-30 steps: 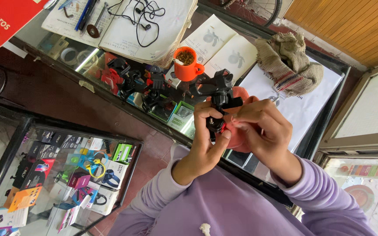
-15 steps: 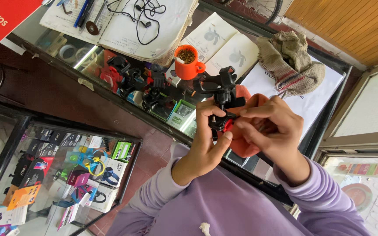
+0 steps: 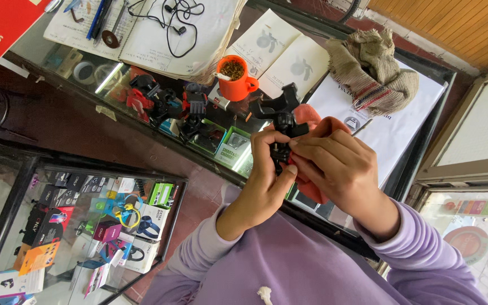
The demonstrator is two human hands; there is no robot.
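I hold a black clamp-style holder (image 3: 280, 118) upright over the glass counter (image 3: 114, 107). My left hand (image 3: 266, 181) grips its lower stem, thumb and fingers wrapped around it. My right hand (image 3: 340, 166) has a red-orange cloth (image 3: 312, 189) bunched in the palm, and its fingertips press on the holder's middle. The holder's lower part is hidden between my fingers. Both purple sleeves come in from the bottom.
Several black and red holders (image 3: 165, 104) stand on the counter beside an orange cup (image 3: 235, 76). An open notebook (image 3: 159, 34) with black earphones (image 3: 179, 20), pens, white leaflets (image 3: 289, 56) and a knitted beige cloth (image 3: 371, 70) lie behind. A glass display case (image 3: 80, 226) with boxed goods stands lower left.
The holder and both hands have shifted slightly right and up. My right fingers have slid over the holder's middle with the cloth.
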